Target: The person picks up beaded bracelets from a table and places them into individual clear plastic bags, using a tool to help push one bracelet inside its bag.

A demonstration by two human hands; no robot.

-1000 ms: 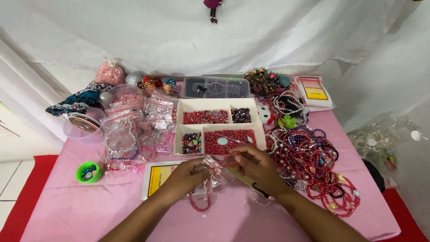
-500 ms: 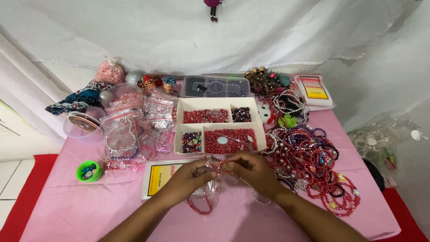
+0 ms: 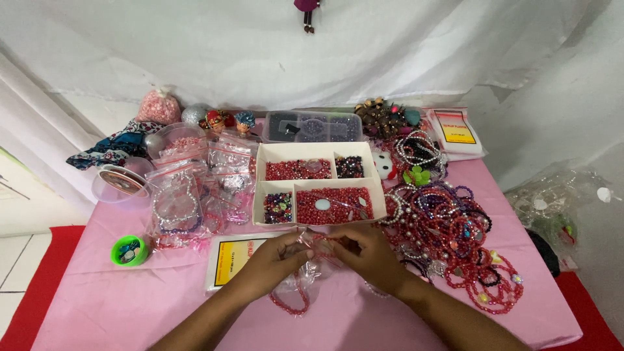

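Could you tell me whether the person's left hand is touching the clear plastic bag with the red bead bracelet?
Touching. The head view shows the left hand pinching the top of the clear plastic bag, with the fingers closed on the crinkled plastic and no gap.

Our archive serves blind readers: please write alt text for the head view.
Two hands, left hand and right hand, hold a red bead bracelet at a clear plastic bag over a pink table, before a divided bead tray.

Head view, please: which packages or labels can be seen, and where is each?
Clear plastic bag: held by both hands, red bracelets inside.
Yellow-labelled packet: flat, white, beside the left hand.
Second labelled packet: far right corner, white with yellow label.
Zip bags: clear, piled left of the white tray.
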